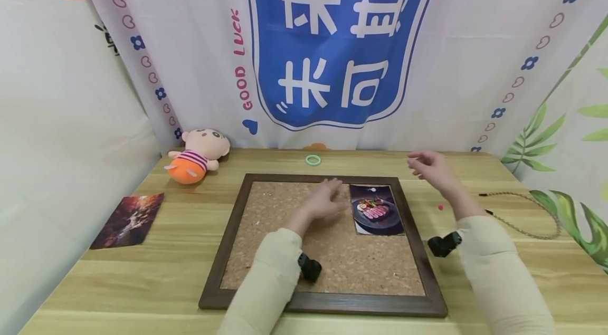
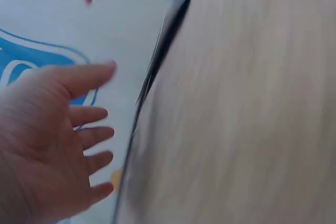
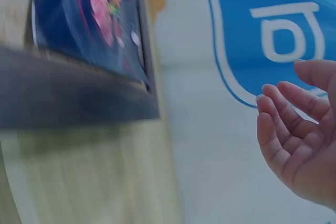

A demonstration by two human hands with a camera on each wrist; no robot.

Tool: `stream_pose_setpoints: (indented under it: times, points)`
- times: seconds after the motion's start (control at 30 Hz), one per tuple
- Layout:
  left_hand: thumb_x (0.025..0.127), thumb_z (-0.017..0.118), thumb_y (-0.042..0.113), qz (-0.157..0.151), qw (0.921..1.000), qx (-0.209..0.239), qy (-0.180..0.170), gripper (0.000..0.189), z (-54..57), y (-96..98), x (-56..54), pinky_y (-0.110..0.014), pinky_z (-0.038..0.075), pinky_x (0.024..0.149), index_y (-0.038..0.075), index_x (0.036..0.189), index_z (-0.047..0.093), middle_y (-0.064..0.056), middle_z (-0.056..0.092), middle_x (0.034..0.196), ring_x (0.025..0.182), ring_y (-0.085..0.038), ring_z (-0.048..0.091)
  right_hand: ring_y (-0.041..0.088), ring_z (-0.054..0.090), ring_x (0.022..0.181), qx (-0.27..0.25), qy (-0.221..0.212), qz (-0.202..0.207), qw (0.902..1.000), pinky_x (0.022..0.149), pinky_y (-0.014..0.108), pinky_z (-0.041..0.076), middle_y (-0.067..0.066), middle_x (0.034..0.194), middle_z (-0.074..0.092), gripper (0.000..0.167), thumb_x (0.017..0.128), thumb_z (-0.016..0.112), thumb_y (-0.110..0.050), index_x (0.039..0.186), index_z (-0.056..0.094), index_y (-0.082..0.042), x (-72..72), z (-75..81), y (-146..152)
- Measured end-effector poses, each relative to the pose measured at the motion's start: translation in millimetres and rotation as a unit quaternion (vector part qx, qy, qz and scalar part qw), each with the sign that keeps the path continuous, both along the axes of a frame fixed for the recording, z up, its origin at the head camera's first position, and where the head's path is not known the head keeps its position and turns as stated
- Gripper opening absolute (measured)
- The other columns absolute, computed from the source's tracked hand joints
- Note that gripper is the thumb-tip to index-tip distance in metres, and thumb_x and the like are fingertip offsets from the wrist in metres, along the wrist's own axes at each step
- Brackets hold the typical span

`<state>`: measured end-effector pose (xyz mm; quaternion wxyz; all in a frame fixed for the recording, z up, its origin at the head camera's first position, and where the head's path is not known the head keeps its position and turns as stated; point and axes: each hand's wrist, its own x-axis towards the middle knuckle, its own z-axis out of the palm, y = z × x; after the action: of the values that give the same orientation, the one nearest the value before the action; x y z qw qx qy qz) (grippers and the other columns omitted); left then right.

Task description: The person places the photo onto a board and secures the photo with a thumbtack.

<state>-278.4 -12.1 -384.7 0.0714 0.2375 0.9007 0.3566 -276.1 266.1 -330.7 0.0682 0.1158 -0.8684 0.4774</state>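
A framed cork board (image 1: 266,250) lies on the table. The picture of a plated meat dish (image 1: 377,211) is at the board's upper right corner, close to the dark wooden frame. Above the cork, just left of that picture, hovers my left hand (image 1: 325,202); the left wrist view shows its fingers spread and nothing in the palm (image 2: 42,150). Beyond the frame's right side my right hand (image 1: 431,170) is raised over the table. Its fingers (image 3: 289,124) bend loosely, thumb apart, holding nothing. A small pink pin-like piece (image 1: 440,207) sits on the table below it.
Another picture (image 1: 128,221) in dark red tones lies at the table's left. A plush doll (image 1: 197,158) leans at the back left, and a pale green ring (image 1: 313,160) is behind the board. On the right curves a braided cord (image 1: 546,203). Printed curtains hang behind.
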Motion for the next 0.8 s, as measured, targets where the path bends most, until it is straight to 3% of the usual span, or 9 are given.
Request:
stream_pose_setpoints:
  times: [0.2,0.33,0.4,0.57,0.63,0.8]
  points:
    - [0.083,0.057,0.028,0.025,0.9992,0.029,-0.013,0.064,28.7,-58.1,-4.4,-0.04,0.025,0.095,0.006,0.135,0.027,-0.012,0.029,0.136,0.122,-0.027,0.027,0.005,0.051,0.073,0.034,0.033,-0.024,0.9986,0.065,0.027,0.045,0.018,0.094,0.054,0.04,0.09,0.046,-0.023,0.114,0.046,0.009,17.2,9.9,25.2]
    - [0.084,0.055,0.031,0.052,0.9981,0.032,0.006,0.065,42.2,-110.6,-1.6,-0.044,0.022,0.096,0.006,0.136,0.025,-0.015,0.026,0.136,0.123,-0.03,0.023,0.004,0.048,0.074,0.053,0.037,-0.041,0.9971,0.061,0.02,0.043,0.013,0.092,0.052,0.041,0.089,0.047,-0.025,0.115,0.047,0.007,25.9,7.1,38.1]
    - [0.084,0.054,0.032,0.072,0.9963,0.047,-0.001,0.066,46.0,-138.0,2.2,-0.046,0.018,0.096,0.005,0.136,0.023,-0.017,0.022,0.138,0.124,-0.032,0.019,0.003,0.047,0.075,0.06,0.034,-0.047,0.9965,0.061,0.019,0.041,0.015,0.094,0.052,0.042,0.089,0.047,-0.026,0.115,0.046,0.007,29.7,4.0,43.6]
    - [0.084,0.054,0.034,0.137,0.9878,0.073,0.001,0.069,44.6,-204.8,13.4,-0.052,0.017,0.094,0.004,0.137,0.021,-0.021,0.021,0.137,0.123,-0.037,0.018,-0.001,0.047,0.074,0.073,0.023,-0.064,0.995,0.061,0.018,0.041,0.017,0.095,0.052,0.043,0.088,0.049,-0.027,0.115,0.048,0.007,35.1,-11.5,54.6]
    - [0.084,0.054,0.034,0.166,0.9831,0.073,0.026,0.068,41.8,-227.8,18.0,-0.052,0.02,0.093,0.002,0.135,0.024,-0.023,0.025,0.135,0.121,-0.038,0.022,0.0,0.047,0.074,0.077,0.016,-0.066,0.9947,0.062,0.02,0.042,0.016,0.095,0.052,0.043,0.088,0.05,-0.026,0.115,0.049,0.007,36.5,-20.2,58.1]
    - [0.086,0.051,0.034,0.233,0.9628,0.128,0.046,0.065,33.2,-270.2,30.9,-0.05,0.027,0.09,-0.002,0.133,0.026,-0.024,0.029,0.132,0.117,-0.039,0.028,0.001,0.046,0.077,0.078,-0.017,-0.07,0.9944,0.064,0.022,0.042,0.019,0.099,0.052,0.045,0.087,0.051,-0.027,0.114,0.049,0.008,42.5,-40.8,66.3]
